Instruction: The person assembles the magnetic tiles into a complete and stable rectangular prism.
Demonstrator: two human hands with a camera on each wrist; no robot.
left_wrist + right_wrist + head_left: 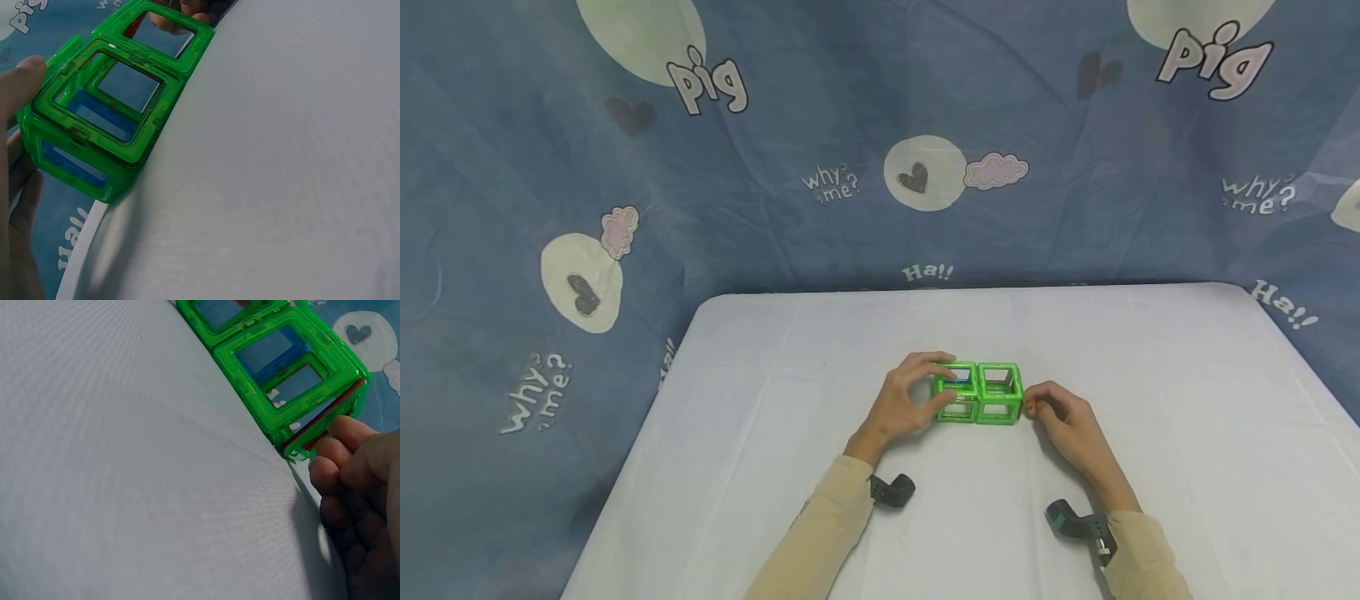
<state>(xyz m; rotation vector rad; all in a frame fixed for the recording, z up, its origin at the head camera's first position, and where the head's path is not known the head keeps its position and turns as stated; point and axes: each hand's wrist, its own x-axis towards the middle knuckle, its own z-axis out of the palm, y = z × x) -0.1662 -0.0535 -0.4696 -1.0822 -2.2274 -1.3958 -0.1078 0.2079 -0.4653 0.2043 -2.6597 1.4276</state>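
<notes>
Two cubes of green magnetic tiles (998,423) stand side by side on the white table. My left hand (904,398) grips the left cube, thumb at the near side and fingers at the far side. Through that cube's green frame a blue tile (103,119) shows. At the right end of the pair, a red magnetic tile (325,414) stands almost edge-on against the green frame. The curled fingers of my right hand (1067,421) hold this tile at its outer side. Part of the fingertip contact is hidden.
White cloth covers the table (760,367), whose far edge runs behind the cubes. Beyond it hangs a blue printed curtain (820,233). Black wrist cameras (892,492) sit on both forearms, close above the cloth.
</notes>
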